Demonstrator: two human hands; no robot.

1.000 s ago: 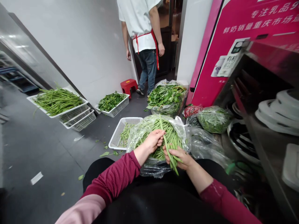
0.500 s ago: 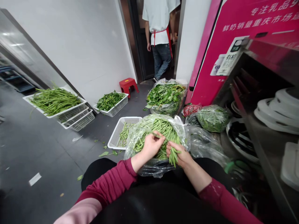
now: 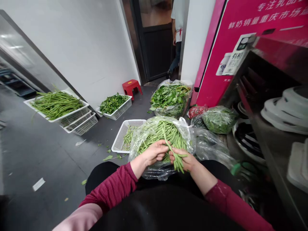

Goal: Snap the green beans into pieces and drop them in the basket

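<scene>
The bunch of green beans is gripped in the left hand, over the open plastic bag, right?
Not quite: the head view shows the bunch of green beans gripped in the right hand, not the left hand. It is over the open plastic bag, as you say.

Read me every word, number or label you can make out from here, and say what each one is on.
"专注乳品", on the pink panel, top line, clipped by the picture edge; what follows is cut off.
"鲜奶销量重庆市场", same panel, second line; its end is unclear.
"有机", on the pictured carton; its smaller print is unreadable.
Pictured bottle: mark too small.
Below it: small text, only "天" readable.
</scene>
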